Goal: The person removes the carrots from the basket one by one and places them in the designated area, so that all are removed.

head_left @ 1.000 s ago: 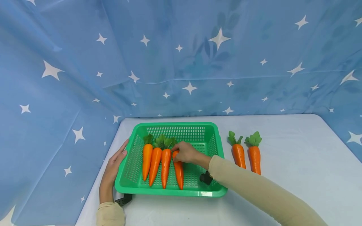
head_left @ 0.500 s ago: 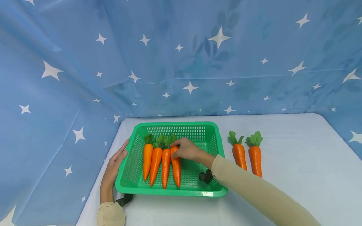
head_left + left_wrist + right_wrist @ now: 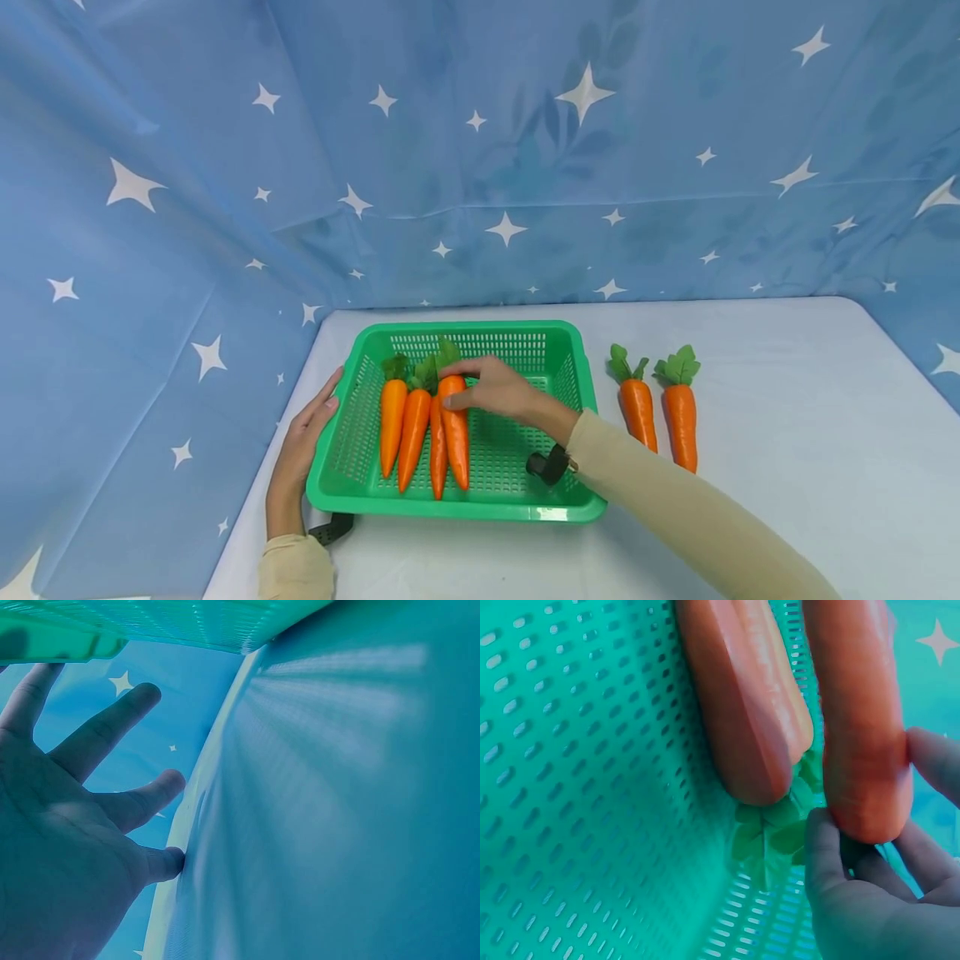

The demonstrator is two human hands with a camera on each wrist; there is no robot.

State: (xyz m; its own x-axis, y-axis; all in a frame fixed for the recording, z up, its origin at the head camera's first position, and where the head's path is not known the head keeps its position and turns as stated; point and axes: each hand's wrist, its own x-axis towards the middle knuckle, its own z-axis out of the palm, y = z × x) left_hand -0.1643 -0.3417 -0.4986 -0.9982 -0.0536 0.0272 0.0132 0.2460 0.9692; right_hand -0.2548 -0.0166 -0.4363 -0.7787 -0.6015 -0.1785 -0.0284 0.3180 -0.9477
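A green mesh basket (image 3: pixel 457 507) holds several orange carrots with leafy green tops. My right hand (image 3: pixel 497 389) pinches one carrot (image 3: pixel 455 442) near its leafy end, thumb on one side and fingers on the other; the right wrist view shows this carrot (image 3: pixel 862 727) raised apart from the others. In the head view it overlaps the carrot (image 3: pixel 438 454) beside it. Two more carrots, the left one (image 3: pixel 392 425) and its neighbor (image 3: pixel 413 437), lie side by side on the basket floor. At the basket's left side, my left hand (image 3: pixel 298 446) rests against the rim with fingers extended.
To the right of the basket, two carrots, one (image 3: pixel 639 412) and another (image 3: pixel 681 421), lie on the white table (image 3: pixel 795 400). A blue star-printed cloth (image 3: pixel 480 167) hangs behind and at the left. My right forearm (image 3: pixel 675 500) crosses the basket's front right corner.
My right hand has moved left and slightly up with its carrot, which has gone from standing apart to overlapping the neighboring carrot. The left hand stays at the rim.
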